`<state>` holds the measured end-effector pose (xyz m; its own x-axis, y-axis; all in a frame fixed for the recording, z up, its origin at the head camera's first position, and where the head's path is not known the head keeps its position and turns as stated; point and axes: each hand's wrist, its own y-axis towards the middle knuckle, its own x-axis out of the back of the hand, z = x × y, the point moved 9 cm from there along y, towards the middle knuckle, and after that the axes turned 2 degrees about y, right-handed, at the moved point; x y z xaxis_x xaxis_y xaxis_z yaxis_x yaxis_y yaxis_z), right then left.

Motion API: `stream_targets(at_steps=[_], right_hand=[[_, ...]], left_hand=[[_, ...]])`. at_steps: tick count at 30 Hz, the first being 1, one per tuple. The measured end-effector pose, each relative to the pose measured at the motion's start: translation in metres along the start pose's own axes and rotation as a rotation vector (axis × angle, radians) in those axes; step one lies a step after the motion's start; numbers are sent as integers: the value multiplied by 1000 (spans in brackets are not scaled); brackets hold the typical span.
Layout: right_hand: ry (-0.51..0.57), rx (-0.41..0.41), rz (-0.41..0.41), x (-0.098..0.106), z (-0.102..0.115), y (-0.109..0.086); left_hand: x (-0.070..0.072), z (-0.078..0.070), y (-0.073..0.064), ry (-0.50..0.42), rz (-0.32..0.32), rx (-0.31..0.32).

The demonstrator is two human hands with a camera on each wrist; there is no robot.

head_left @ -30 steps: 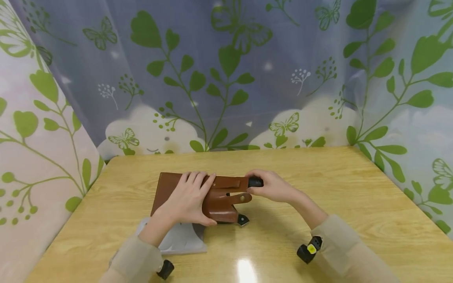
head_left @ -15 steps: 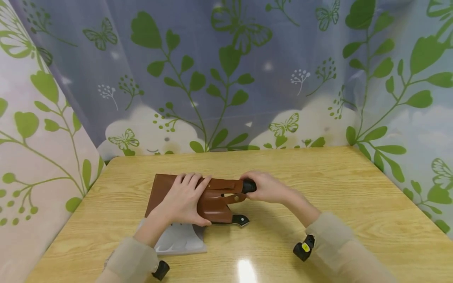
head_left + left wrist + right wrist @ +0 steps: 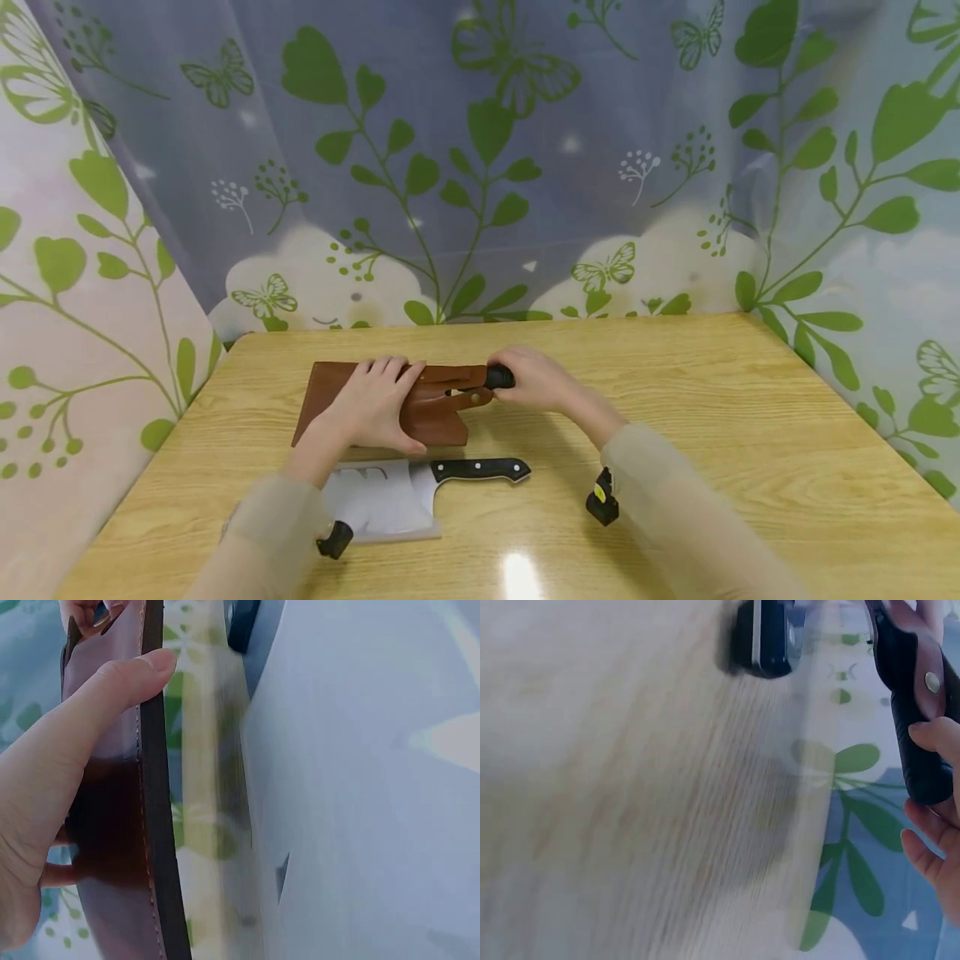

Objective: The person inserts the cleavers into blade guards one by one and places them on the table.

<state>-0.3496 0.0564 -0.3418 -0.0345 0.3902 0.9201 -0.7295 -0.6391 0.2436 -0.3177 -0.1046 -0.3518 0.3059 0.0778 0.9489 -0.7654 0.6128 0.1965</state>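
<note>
My left hand grips a brown leather sheath from above, fingers over its far edge and thumb along the near one. In the left wrist view the thumb lies on the stitched edge of the sheath. From the sheath's right end sticks a black handle, held by my right hand. A strap with a metal snap lies by that handle in the right wrist view. Whatever blade is inside stays hidden. Nearer to me, a cleaver lies flat, its broad blade partly behind my left forearm.
Under everything is a wood-grain table. A curtain printed with leaves and butterflies hangs behind it and at both sides. Each wrist carries a small black camera, such as the right one.
Both hands have carried the sheath and its black handle left and slightly away from me. The cleaver's handle, formerly partly covered by the sheath, now shows whole; the cleaver itself stayed in place.
</note>
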Motion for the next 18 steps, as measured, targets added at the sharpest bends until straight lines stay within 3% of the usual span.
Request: stream_targets(at_steps=[9,18], right_hand=[[-62,-18,101,-32,-6,29],[-190,-82,221,-59,-5,44]], left_hand=[[-35,20,2,-81,161,42],[-56,30,0,-129,289,75]])
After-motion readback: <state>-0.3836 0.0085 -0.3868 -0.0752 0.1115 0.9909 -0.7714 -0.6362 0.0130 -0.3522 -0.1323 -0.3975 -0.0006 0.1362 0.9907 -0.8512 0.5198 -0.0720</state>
